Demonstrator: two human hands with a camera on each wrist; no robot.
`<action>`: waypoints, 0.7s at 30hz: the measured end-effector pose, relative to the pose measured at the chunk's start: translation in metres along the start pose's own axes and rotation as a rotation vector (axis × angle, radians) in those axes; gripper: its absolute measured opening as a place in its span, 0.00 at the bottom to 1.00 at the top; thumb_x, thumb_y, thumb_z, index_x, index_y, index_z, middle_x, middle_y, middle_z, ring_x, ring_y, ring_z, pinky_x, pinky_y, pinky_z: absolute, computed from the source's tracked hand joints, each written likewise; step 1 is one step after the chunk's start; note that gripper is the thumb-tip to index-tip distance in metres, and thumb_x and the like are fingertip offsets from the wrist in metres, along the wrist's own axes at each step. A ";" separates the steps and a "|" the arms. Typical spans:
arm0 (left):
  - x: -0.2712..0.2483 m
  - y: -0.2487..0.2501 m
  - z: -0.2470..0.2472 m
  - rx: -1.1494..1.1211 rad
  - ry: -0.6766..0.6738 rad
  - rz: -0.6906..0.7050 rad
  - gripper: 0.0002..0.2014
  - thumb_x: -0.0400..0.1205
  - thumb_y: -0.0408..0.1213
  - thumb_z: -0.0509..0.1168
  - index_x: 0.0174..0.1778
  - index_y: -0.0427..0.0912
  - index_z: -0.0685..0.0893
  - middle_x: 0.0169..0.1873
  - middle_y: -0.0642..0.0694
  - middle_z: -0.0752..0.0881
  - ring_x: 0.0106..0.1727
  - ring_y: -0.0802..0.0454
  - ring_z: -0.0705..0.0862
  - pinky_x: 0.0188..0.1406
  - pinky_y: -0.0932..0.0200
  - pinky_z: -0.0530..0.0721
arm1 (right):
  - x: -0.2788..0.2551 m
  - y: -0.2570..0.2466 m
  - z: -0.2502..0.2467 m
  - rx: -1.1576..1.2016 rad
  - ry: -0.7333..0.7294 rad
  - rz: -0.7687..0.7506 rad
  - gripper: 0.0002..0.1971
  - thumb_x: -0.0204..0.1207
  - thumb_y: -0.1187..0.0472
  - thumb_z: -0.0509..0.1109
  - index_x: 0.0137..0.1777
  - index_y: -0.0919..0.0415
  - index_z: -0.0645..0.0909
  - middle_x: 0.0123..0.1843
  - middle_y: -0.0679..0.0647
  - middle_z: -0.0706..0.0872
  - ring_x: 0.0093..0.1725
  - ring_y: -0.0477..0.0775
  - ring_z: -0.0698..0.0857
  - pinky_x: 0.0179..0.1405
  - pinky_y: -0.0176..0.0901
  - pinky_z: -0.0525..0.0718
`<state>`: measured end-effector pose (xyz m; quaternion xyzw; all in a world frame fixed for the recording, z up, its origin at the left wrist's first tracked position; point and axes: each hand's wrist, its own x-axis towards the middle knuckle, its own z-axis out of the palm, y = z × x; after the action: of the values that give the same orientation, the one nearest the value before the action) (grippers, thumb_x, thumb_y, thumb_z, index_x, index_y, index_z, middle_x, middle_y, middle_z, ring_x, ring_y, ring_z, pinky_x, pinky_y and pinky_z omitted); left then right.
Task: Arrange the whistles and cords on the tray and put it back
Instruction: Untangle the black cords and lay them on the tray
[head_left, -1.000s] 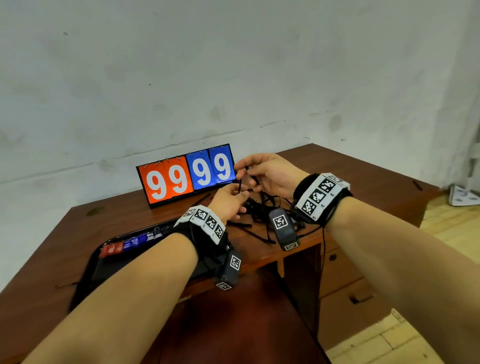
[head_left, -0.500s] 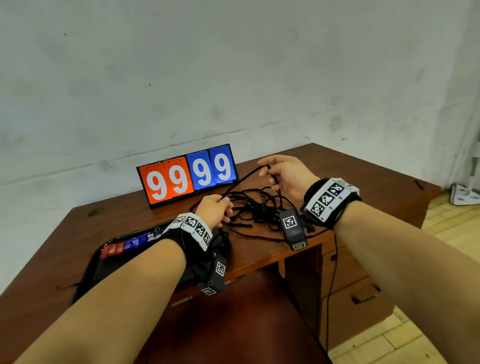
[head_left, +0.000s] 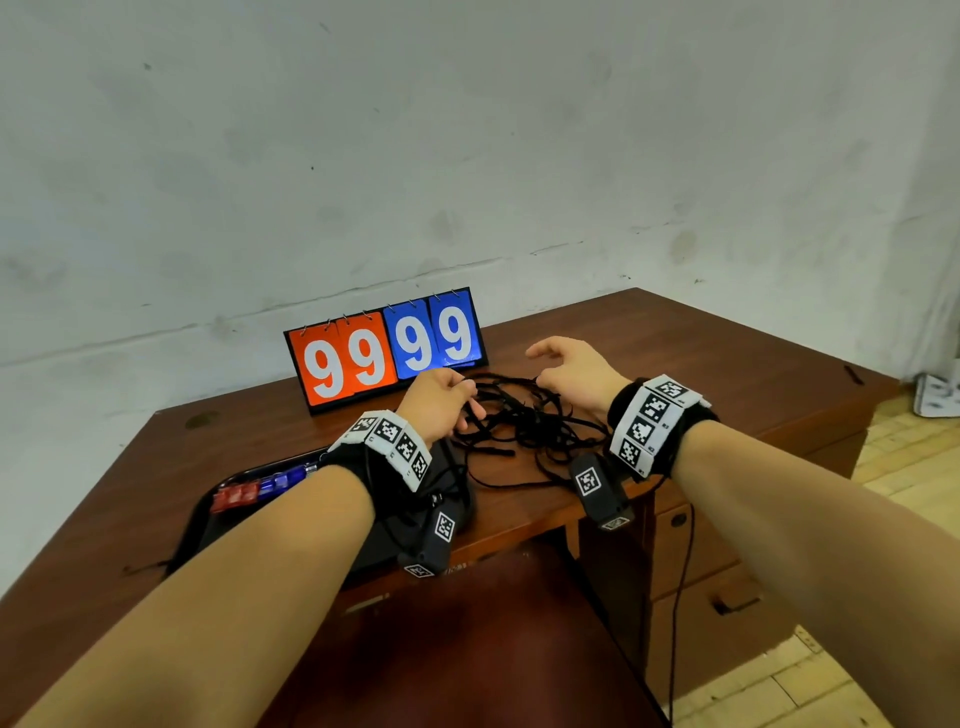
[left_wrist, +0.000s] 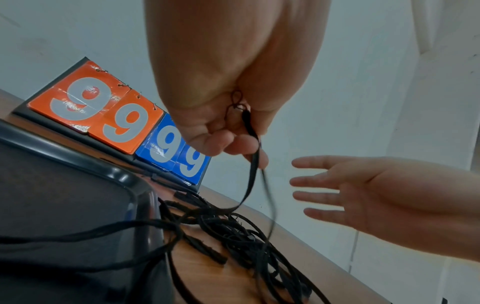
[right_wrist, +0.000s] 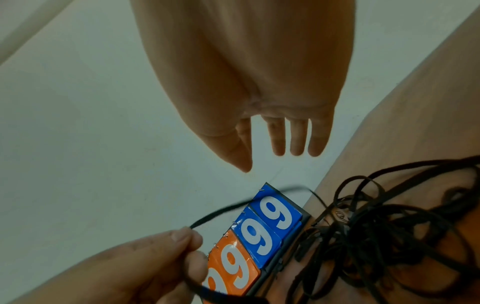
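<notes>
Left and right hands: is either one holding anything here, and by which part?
The left hand pinches one black cord near its thin looped end; the rest trails into the tangle on the desk. The right hand is open, holding nothing.

the head view looks forward and down from above the forearms, taking in the whole worktop (head_left: 675, 332) against the wall. the left wrist view sits low and close under the left hand (left_wrist: 228, 82), facing along it toward the scoreboard (left_wrist: 116, 115) and wall. the right wrist view looks along the right hand (right_wrist: 254, 82) from just as near. all three share the scoreboard and the tangled cords (head_left: 524, 421).
</notes>
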<state>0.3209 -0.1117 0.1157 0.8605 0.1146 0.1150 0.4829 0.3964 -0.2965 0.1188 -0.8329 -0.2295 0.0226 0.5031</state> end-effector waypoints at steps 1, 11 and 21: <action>0.000 0.000 -0.001 0.019 -0.022 0.004 0.09 0.88 0.36 0.60 0.52 0.36 0.83 0.37 0.44 0.90 0.25 0.54 0.78 0.20 0.65 0.74 | -0.001 -0.004 0.001 -0.033 0.006 -0.042 0.21 0.74 0.71 0.68 0.65 0.55 0.81 0.66 0.57 0.82 0.52 0.63 0.88 0.50 0.55 0.87; -0.007 0.013 -0.012 0.254 -0.066 0.133 0.11 0.88 0.42 0.61 0.53 0.41 0.87 0.35 0.38 0.86 0.29 0.48 0.82 0.24 0.59 0.81 | -0.010 -0.036 0.037 0.021 -0.310 -0.260 0.28 0.71 0.73 0.70 0.71 0.57 0.77 0.61 0.55 0.88 0.58 0.62 0.87 0.63 0.59 0.85; -0.022 0.014 -0.034 -0.011 0.003 0.035 0.08 0.87 0.34 0.62 0.57 0.41 0.86 0.34 0.44 0.84 0.28 0.53 0.81 0.27 0.61 0.80 | -0.008 -0.038 0.053 -0.004 -0.266 -0.287 0.28 0.70 0.63 0.78 0.70 0.52 0.76 0.45 0.58 0.90 0.36 0.58 0.88 0.46 0.52 0.88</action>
<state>0.2903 -0.0984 0.1427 0.8596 0.0994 0.1254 0.4852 0.3616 -0.2410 0.1234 -0.7822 -0.4103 0.0603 0.4649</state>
